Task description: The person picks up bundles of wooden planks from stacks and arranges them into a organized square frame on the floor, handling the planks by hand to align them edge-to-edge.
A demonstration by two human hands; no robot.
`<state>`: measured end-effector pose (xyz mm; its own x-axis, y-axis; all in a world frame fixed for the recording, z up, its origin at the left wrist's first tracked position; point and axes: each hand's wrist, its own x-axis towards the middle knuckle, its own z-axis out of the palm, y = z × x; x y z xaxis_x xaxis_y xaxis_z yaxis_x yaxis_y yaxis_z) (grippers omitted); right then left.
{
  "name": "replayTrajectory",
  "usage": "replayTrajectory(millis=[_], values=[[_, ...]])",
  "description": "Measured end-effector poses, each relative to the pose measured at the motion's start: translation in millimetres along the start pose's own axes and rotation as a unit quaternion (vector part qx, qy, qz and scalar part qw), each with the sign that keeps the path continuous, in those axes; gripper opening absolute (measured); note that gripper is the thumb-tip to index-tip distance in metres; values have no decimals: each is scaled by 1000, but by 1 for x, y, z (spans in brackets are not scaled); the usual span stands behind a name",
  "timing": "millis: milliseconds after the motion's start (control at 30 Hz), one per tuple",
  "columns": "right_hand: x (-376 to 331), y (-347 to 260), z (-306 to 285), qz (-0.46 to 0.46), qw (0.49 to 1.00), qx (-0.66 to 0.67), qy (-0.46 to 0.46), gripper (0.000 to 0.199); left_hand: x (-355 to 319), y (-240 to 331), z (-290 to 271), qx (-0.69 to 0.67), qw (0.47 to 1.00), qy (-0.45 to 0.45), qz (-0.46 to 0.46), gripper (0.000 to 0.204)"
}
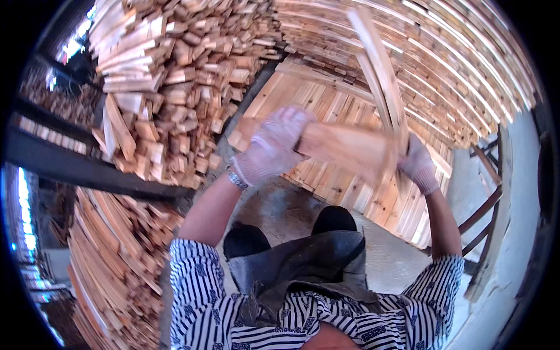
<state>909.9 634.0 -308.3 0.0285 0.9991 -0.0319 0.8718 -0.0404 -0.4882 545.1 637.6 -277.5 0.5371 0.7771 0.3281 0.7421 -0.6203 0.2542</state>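
My left hand [275, 144], in a pale knitted glove with a metal-banded watch above its cuff, is closed on the left end of a wooden board [347, 149]. Motion blurs that board, which lies level across the space between my hands. In the same kind of glove, my right hand [419, 164] is closed around the near ends of a couple of narrow wooden slats [382, 70]. They point away from me and cross the board's right end; whether they touch it I cannot tell. Below them is a low layer of side-by-side planks [291, 93].
A tall heap of cut wood pieces [192, 70] rises at the far left, with another pile of long strips [116, 245] nearer. Stacked boards [431, 58] form a wall at the far right. Dark beams [87, 169] run along the left, and a metal frame [487, 210] stands right.
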Motion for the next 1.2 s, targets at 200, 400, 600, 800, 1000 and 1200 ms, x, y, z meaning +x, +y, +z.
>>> replayTrajectory(millis=[200,400,600,800,1000,1200], values=[[-48,96,51,41,978,-193,-75,51,-20,-25,103,128,955,-268,-27,48],[-77,182,146,76,969,-214,-94,68,-34,-88,250,102,943,-310,-61,40],[-75,160,121,116,989,-71,-63,62,-52,-104,235,13,941,-335,-36,43],[-95,181,113,107,962,-202,-149,95,-33,-96,248,62,914,-391,-91,54],[-55,179,148,116,968,-134,-177,65,-34,-94,250,82,916,-385,-82,57],[-88,170,76,61,967,-179,-170,67,-55,-93,251,79,927,-354,-95,52]])
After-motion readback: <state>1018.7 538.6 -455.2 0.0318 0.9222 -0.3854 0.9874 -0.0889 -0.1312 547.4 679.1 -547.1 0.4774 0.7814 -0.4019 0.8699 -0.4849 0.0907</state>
